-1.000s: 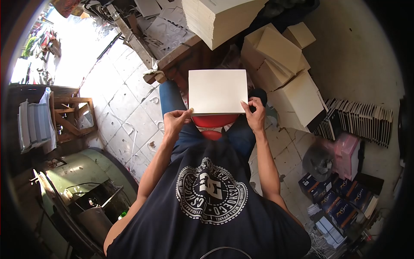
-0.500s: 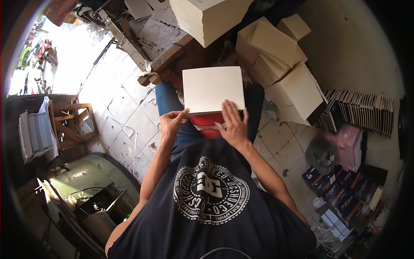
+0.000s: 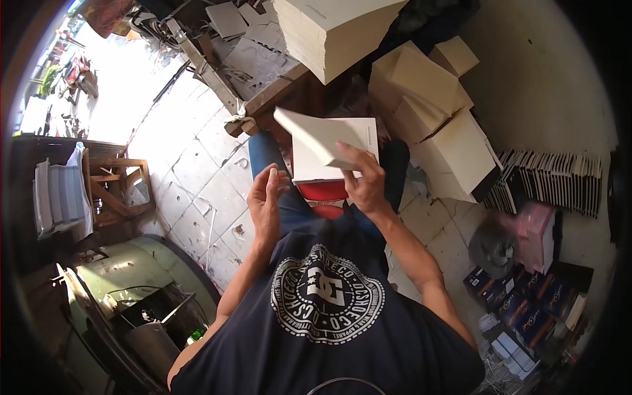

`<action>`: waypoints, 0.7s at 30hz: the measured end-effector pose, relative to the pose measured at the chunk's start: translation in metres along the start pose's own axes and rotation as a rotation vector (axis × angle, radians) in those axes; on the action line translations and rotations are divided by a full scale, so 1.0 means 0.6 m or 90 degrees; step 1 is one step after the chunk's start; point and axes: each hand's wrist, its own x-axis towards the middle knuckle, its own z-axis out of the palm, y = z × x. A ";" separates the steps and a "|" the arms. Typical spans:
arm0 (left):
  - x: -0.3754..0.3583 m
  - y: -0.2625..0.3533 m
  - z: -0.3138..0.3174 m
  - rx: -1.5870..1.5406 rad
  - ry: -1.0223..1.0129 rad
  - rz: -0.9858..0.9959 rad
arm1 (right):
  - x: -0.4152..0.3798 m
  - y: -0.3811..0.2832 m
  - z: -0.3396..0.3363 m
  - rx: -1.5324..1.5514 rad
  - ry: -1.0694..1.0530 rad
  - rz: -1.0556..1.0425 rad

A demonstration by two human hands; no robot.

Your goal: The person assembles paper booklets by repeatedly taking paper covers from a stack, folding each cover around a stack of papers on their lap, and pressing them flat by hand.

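Observation:
A white book or sheaf (image 3: 363,135) lies over the red seat of a stool (image 3: 324,191) between my knees. Its upper part, a raised block of pages (image 3: 315,135), is tilted up toward the left. My right hand (image 3: 366,184) grips the near right corner of that raised part, thumb below and fingers on top. My left hand (image 3: 266,193) hovers just left of the book, apart from it, with thumb and index finger pressed together; whether something thin is between them cannot be made out.
Tall stacks of cream paper (image 3: 349,39) stand ahead and to the right. A row of dark-edged books (image 3: 559,181) lies by the right wall. Paper scraps cover a wooden table (image 3: 280,89) ahead left. A green machine (image 3: 131,276) stands at the lower left.
My right hand has gone from lying flat on the white surface to gripping a lifted part. My left hand has let go of the left corner. The view has shifted slightly.

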 end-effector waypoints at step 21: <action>0.167 -0.154 -0.039 0.469 -0.121 0.045 | -0.174 0.469 -0.449 -0.694 0.224 0.459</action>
